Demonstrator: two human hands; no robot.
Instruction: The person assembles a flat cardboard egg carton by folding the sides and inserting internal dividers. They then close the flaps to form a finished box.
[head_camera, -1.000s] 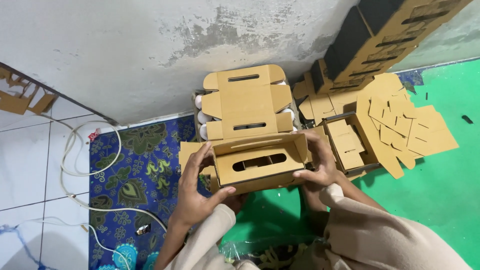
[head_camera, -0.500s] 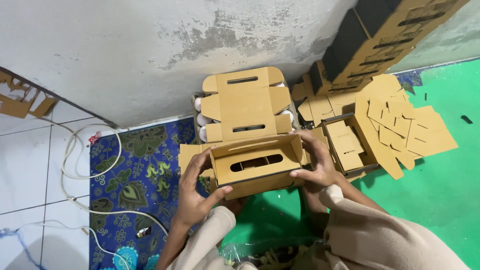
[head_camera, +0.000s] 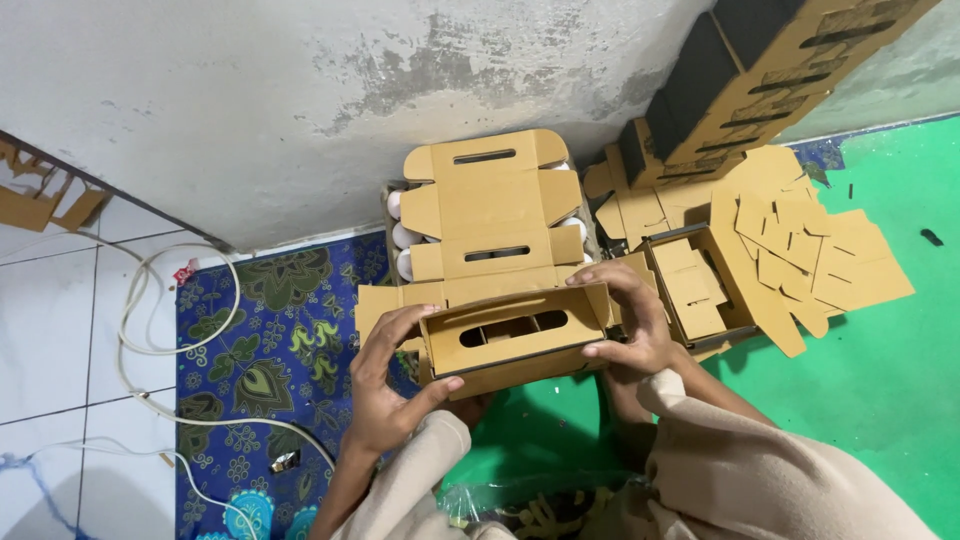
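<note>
Cardboard box (head_camera: 515, 340), brown, half-folded, with a slotted front panel: held between both hands, just above the person's sleeves. Internal dividers show through the slot.

Wall (head_camera: 300, 100), grey plaster, patchy: well beyond the hands, across the top of the view.

Green mat (head_camera: 880, 370): on the floor to the right of the hands and below them.

Patterned cloth (head_camera: 270, 340), blue with green leaf motifs: on the floor to the left of the left hand.

Stack of folded cartons (head_camera: 790, 70), brown with dark edges: leaning against the wall, far beyond the right hand.

Flat carton blank (head_camera: 490, 205), unfolded, with two slots: just beyond the held box, lying over a tray of pale round items (head_camera: 402, 236), which are partly hidden.

Loose die-cut cardboard pieces (head_camera: 800, 250): heaped to the right of the right hand.

Small open box of inserts (head_camera: 695, 285): just beside the right hand.

White cable (head_camera: 135, 310): looped on the tiled floor and cloth, well left of the left hand.

Left hand (head_camera: 385, 390): closed on the box's left end, thumb along the front lower edge.

Right hand (head_camera: 630, 325): closed on the box's right end, fingers over the top flap.
</note>
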